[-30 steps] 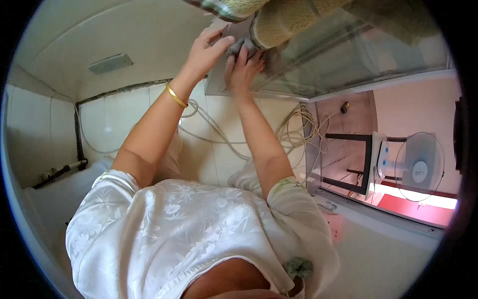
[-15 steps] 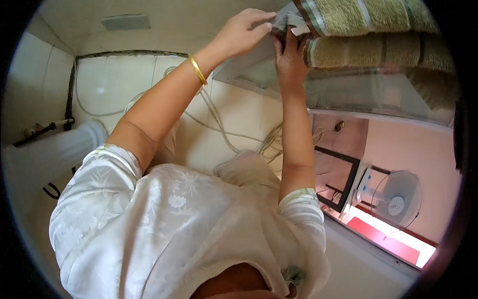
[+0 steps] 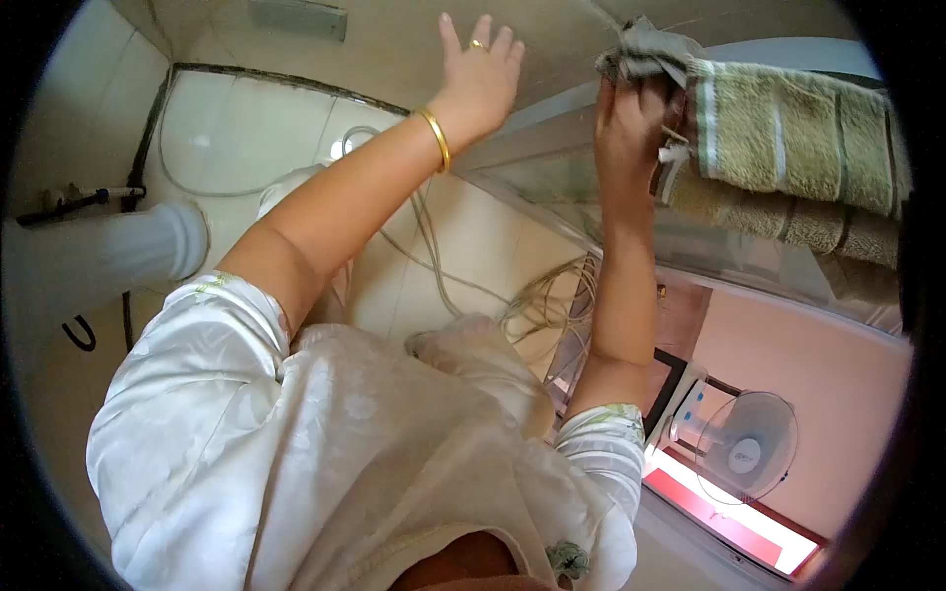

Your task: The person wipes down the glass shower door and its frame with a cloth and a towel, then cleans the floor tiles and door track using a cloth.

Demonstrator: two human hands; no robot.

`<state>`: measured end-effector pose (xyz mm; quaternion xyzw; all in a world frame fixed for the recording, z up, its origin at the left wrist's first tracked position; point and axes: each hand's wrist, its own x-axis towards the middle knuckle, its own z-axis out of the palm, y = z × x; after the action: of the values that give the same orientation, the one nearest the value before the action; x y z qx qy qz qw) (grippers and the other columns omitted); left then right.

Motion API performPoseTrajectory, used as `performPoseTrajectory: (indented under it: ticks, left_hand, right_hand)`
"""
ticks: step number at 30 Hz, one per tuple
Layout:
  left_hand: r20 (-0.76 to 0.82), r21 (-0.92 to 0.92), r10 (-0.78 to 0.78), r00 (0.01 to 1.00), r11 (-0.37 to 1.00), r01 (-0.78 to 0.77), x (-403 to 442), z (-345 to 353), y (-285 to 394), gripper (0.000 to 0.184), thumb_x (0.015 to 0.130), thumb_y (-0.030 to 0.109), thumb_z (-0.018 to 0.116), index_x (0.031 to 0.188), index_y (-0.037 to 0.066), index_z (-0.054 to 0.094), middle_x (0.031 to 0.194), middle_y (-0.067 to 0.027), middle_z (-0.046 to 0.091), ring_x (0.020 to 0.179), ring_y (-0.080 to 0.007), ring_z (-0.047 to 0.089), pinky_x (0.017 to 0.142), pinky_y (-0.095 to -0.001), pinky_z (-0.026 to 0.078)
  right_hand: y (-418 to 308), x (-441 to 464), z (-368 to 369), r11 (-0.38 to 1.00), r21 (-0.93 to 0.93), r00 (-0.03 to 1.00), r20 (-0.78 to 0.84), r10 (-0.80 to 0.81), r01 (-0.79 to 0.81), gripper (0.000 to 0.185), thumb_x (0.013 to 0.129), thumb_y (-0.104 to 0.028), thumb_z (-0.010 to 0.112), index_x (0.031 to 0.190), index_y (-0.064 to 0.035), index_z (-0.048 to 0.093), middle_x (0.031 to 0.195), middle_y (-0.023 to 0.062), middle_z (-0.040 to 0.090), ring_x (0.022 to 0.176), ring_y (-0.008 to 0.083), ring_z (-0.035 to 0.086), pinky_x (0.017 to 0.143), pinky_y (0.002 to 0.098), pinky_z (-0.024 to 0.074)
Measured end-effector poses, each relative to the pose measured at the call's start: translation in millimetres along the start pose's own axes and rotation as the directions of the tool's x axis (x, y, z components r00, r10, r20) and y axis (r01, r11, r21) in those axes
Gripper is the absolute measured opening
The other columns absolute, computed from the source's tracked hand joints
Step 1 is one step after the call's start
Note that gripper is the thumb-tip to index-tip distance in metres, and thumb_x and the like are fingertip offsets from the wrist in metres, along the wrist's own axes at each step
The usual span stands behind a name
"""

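My left hand (image 3: pixel 481 79), with a gold bracelet (image 3: pixel 434 140) at the wrist, is raised before the pale wall (image 3: pixel 394 49). Its fingers are spread and hold nothing; whether they touch the wall I cannot tell. On the right, my right hand (image 3: pixel 631 128) has its fingers closed around a crumpled grey cloth (image 3: pixel 655 49). Right beside that hand hangs a green striped towel (image 3: pixel 778 128), its folded layers over a glass panel (image 3: pixel 749 231). A small white piece (image 3: pixel 673 154) shows at the towel's near edge.
A white pedestal pipe (image 3: pixel 128 241) stands at the left. Loose hoses or cables (image 3: pixel 547 300) lie coiled on the tiled floor (image 3: pixel 394 295). Beyond the glass are a fan (image 3: pixel 746 455) and a pink wall (image 3: pixel 798 364). A grey plate (image 3: pixel 298 18) sits on the wall.
My hands were close together at the towel's end. Now the left has drawn away, fingers spread, while the right has moved rightward in view, with the grey cloth in its fingers.
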<state>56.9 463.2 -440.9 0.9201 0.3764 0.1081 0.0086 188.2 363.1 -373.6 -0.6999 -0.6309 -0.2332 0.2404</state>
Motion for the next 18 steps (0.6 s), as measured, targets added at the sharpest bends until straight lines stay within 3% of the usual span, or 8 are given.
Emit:
performPoseTrajectory:
  ticks: [4, 6, 7, 8, 9, 12, 15, 18]
  left_hand:
    - [0.051, -0.115, -0.114, 0.992, 0.986, 0.120, 4, -16, -28, 0.056, 0.085, 0.030, 0.054, 0.134, 0.008, 0.039, 0.139, -0.0106, 0.038, 0.128, -0.0299, 0.035, 0.099, -0.0617, 0.026]
    - [-0.035, -0.237, -0.133, 0.990, 0.964, 0.121, 2, -17, -41, 0.049, 0.084, 0.026, 0.054, 0.127, 0.005, 0.044, 0.124, -0.0127, 0.048, 0.117, -0.0300, 0.045, 0.098, -0.0513, 0.032]
    - [-0.078, -0.298, -0.148, 0.986, 0.947, 0.118, 2, -17, -45, 0.046, 0.083, 0.024, 0.054, 0.123, 0.003, 0.046, 0.117, -0.0138, 0.053, 0.112, -0.0301, 0.049, 0.098, -0.0461, 0.036]
    - [-0.073, -0.370, -0.139, 0.988, 0.924, 0.102, 2, -20, -49, 0.046, 0.082, 0.023, 0.054, 0.123, 0.004, 0.046, 0.115, -0.0145, 0.053, 0.110, -0.0313, 0.050, 0.096, -0.0483, 0.036]
    - [-0.067, -0.438, -0.130, 0.989, 0.895, 0.088, 0, -25, -51, 0.046, 0.081, 0.022, 0.054, 0.122, 0.004, 0.046, 0.113, -0.0153, 0.054, 0.109, -0.0325, 0.050, 0.094, -0.0505, 0.037]
    - [0.007, -0.550, -0.105, 0.994, 0.830, 0.092, -3, -33, -56, 0.045, 0.080, 0.021, 0.053, 0.122, 0.004, 0.045, 0.111, -0.0168, 0.054, 0.107, -0.0341, 0.051, 0.091, -0.0528, 0.038]
    - [0.032, -0.590, -0.117, 0.993, 0.800, 0.114, -4, -27, -57, 0.045, 0.082, 0.023, 0.053, 0.122, 0.004, 0.044, 0.112, -0.0176, 0.054, 0.106, -0.0347, 0.052, 0.090, -0.0524, 0.039]
    - [0.128, -0.590, -0.082, 0.988, 0.795, 0.142, -2, -37, -64, 0.046, 0.083, 0.025, 0.052, 0.124, 0.004, 0.043, 0.114, -0.0182, 0.053, 0.106, -0.0356, 0.052, 0.090, -0.0517, 0.039]
  right_hand:
    - [-1, -49, 53, 0.743, -0.576, 0.940, 0.202, -0.275, 0.341, 0.022, 0.076, -0.022, 0.060, 0.094, -0.0102, 0.062, 0.100, 0.0063, 0.061, 0.095, 0.0224, 0.057, 0.086, 0.0397, 0.0424]
    - [-1, -88, 106, 0.994, -0.101, 0.985, 0.164, 0.056, -0.039, 0.019, 0.076, -0.019, 0.059, 0.093, -0.0098, 0.063, 0.098, 0.0067, 0.063, 0.092, 0.0205, 0.059, 0.080, 0.0366, 0.0457]
    - [-8, -103, 129, 0.790, 0.363, 0.863, 0.316, 0.395, -0.495, 0.019, 0.076, -0.017, 0.057, 0.092, -0.0097, 0.063, 0.097, 0.0069, 0.064, 0.092, 0.0187, 0.060, 0.077, 0.0347, 0.0480]
    - [-8, -115, 145, 0.991, -0.096, 0.875, 0.483, -0.033, 0.090, 0.019, 0.077, -0.017, 0.056, 0.093, -0.0100, 0.064, 0.098, 0.0080, 0.065, 0.094, 0.0175, 0.060, 0.073, 0.0335, 0.0491]
    - [-13, -121, 151, 0.614, -0.334, 0.589, 0.761, -0.271, 0.715, 0.020, 0.077, -0.016, 0.055, 0.094, -0.0103, 0.064, 0.098, 0.0090, 0.065, 0.096, 0.0162, 0.060, 0.070, 0.0323, 0.0501]
    - [-28, -130, 166, 0.726, -0.219, 0.404, 0.910, -0.088, 0.652, 0.020, 0.077, -0.016, 0.054, 0.092, -0.0132, 0.066, 0.097, 0.0085, 0.066, 0.094, 0.0164, 0.061, 0.080, 0.0320, 0.0468]
    - [-22, -116, 162, 0.847, -0.341, 0.426, 0.892, 0.154, 0.407, 0.017, 0.079, -0.014, 0.052, 0.087, -0.0142, 0.067, 0.086, 0.0068, 0.068, 0.084, 0.0190, 0.064, 0.076, 0.0323, 0.0460]
    - [-38, -45, 69, 0.774, -0.459, 0.624, 0.774, 0.106, 0.438, 0.018, 0.081, -0.012, 0.051, 0.091, -0.0124, 0.065, 0.080, 0.0066, 0.067, 0.073, 0.0210, 0.065, 0.060, 0.0326, 0.0480]
